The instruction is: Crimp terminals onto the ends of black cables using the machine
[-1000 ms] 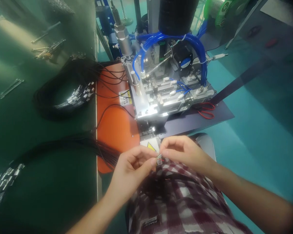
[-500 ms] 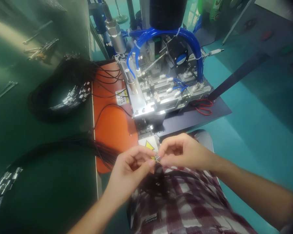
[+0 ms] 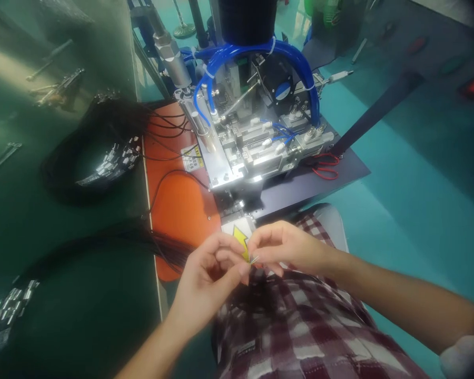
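Note:
Between my two hands, thin light-coloured wires (image 3: 253,260) fan out at the end of what looks like a black cable. My left hand (image 3: 215,268) pinches the base of these wires between thumb and forefinger. My right hand (image 3: 282,246) has its thumb and forefinger closed at the wire ends, the other fingers curled. The cable below the pinch is dark and hard to make out against my lap. Just behind the fingers lies a white plate with a yellow warning triangle (image 3: 240,237), part of the machine.
A metal machine with blue air hoses (image 3: 260,48) stands ahead on a dark base. Left of it is an orange plate (image 3: 181,202). Bundles of black cables (image 3: 90,237) with shiny connectors (image 3: 13,308) lie on the green table (image 3: 82,295). Metal tools (image 3: 59,89) lie further back.
My right hand has shifted slightly left and its fingers have moved over the wires, which now spread more visibly. My left hand keeps its pinch. The whole view has shifted a little.

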The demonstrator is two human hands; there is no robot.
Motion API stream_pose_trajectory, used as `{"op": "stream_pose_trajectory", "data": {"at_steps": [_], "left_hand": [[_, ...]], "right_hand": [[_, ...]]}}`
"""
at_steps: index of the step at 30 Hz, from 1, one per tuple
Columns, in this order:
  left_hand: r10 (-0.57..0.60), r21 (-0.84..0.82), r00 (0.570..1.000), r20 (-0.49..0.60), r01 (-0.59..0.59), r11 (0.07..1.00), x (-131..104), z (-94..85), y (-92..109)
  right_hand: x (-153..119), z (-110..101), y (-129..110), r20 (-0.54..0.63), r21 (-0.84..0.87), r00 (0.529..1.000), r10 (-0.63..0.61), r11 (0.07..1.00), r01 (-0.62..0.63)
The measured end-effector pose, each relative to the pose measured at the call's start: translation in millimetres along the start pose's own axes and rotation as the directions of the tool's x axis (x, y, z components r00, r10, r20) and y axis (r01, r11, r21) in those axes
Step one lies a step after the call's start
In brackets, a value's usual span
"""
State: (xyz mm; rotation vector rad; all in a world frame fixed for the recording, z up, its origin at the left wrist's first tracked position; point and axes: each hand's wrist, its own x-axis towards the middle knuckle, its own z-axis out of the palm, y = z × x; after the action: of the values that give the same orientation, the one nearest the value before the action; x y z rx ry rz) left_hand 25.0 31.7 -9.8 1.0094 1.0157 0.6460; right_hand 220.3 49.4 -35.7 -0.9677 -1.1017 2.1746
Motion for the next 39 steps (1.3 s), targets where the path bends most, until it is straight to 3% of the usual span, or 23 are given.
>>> {"op": "stream_pose_trajectory", "data": {"at_steps": [3, 5, 7, 10, 14, 16, 21, 23, 25, 28, 31, 33, 36, 39], "left_hand": [[-0.082, -0.012, 0.995, 0.053, 0.082, 0.997, 3.0, -2.1, 1.0], [-0.158, 0.021, 0.983, 0.088, 0.157, 0.987, 5.9, -4.4, 2.6], [-0.228, 0.074, 0.968, 0.106, 0.221, 0.973, 8.7, -6.2, 4.8], [-0.285, 0.133, 0.956, 0.073, 0.273, 0.953, 11.8, -6.8, 7.9], [-0.223, 0.14, 0.972, -0.068, 0.231, 0.963, 16.4, -4.9, 10.0], [-0.161, 0.109, 0.978, -0.135, 0.176, 0.978, 20.9, -4.7, 10.8], [-0.054, 0.11, 0.962, -0.267, 0.086, 0.99, 35.8, -9.3, 13.4], [-0.039, 0.125, 0.959, -0.279, 0.077, 0.989, 40.5, -12.6, 13.8], [-0.032, 0.14, 0.961, -0.274, 0.073, 0.988, 43.7, -15.7, 13.0], [-0.019, 0.176, 0.963, -0.268, 0.069, 0.982, 46.3, -18.8, 10.3], [0.014, 0.2, 0.964, -0.264, 0.041, 0.979, 47.6, -19.2, 8.4], [0.097, 0.236, 0.95, -0.296, -0.026, 0.971, 48.5, -18.2, 8.1], [0.191, 0.281, 0.924, -0.332, -0.096, 0.955, 50.6, -16.8, 7.9], [0.083, 0.172, 0.945, -0.318, -0.028, 0.985, 52.3, -17.9, 6.8]], "right_hand": [[1.4, -2.1, -0.4, -0.011, -0.305, 0.955, -0.297, 0.91, 0.28], [2.2, -5.0, -3.4, 0.07, -0.511, 0.877, -0.476, 0.738, 0.441], [3.1, -8.2, -7.2, 0.167, -0.64, 0.806, -0.568, 0.559, 0.527], [4.6, -10.6, -14.2, 0.269, -0.752, 0.734, -0.623, 0.34, 0.564], [8.0, -8.9, -24.5, 0.261, -0.86, 0.734, -0.627, 0.195, 0.472], [11.3, -7.9, -27.8, 0.204, -0.869, 0.74, -0.641, 0.23, 0.438], [21.0, -6.7, -24.5, -0.186, -0.707, 0.772, -0.608, 0.629, 0.325], [23.6, -4.8, -20.7, -0.288, -0.645, 0.794, -0.535, 0.722, 0.252], [25.9, -1.1, -17.1, -0.333, -0.605, 0.804, -0.493, 0.766, 0.219], [30.7, 6.0, -13.9, -0.368, -0.582, 0.783, -0.501, 0.781, 0.226], [36.5, 11.5, -13.4, -0.352, -0.672, 0.734, -0.581, 0.703, 0.234], [39.6, 12.4, -13.8, -0.352, -0.703, 0.722, -0.595, 0.678, 0.216], [41.5, 10.1, -13.1, -0.401, -0.522, 0.801, -0.445, 0.829, 0.199], [40.4, 7.0, -11.0, -0.418, -0.34, 0.856, -0.306, 0.926, 0.165]]}}
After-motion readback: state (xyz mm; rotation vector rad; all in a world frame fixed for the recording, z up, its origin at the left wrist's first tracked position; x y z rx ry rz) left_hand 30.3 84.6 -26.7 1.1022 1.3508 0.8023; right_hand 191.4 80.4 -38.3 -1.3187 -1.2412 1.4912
